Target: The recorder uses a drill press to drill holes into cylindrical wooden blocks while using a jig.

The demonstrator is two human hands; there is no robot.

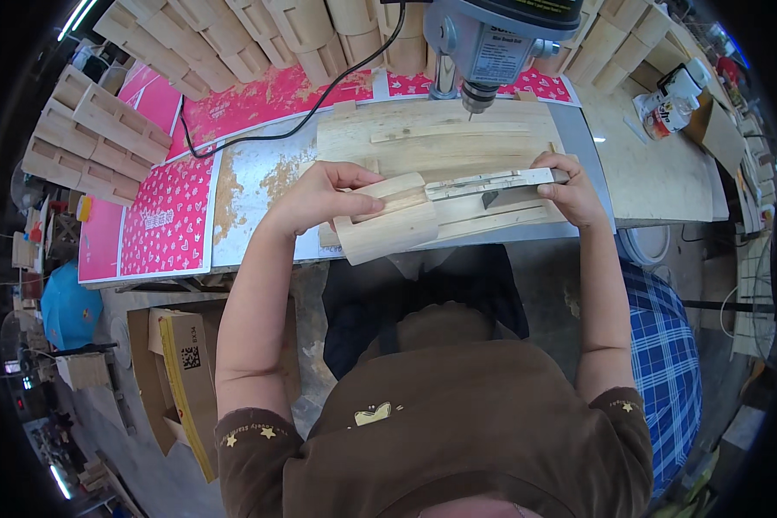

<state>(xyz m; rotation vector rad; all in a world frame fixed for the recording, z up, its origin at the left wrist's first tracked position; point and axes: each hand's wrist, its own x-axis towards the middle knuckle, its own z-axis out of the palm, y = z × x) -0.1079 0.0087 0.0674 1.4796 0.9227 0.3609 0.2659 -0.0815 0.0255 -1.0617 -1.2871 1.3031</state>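
Observation:
My left hand (339, 198) is closed round a pale, rounded wooden block (395, 237) with a long recess along its upper face. The thumb lies in the recess. My right hand (570, 188) pinches the right end of a long narrow tool (489, 183), whitish and worn on top with dark metal edges. A small dark pointed part shows under its middle. The tool's left end meets the block's right end; whether it reaches inside cannot be told. Both are above a wooden jig board (457, 123) with strips fixed on it.
A bench drill (492, 52) stands at the far side, its bit above the board. Its black cable (268, 136) crosses the table. Stacked wooden blocks (104, 129) stand at left and back. A cardboard box (181, 380) is on the floor, with a blue checked cloth (665, 345) at right.

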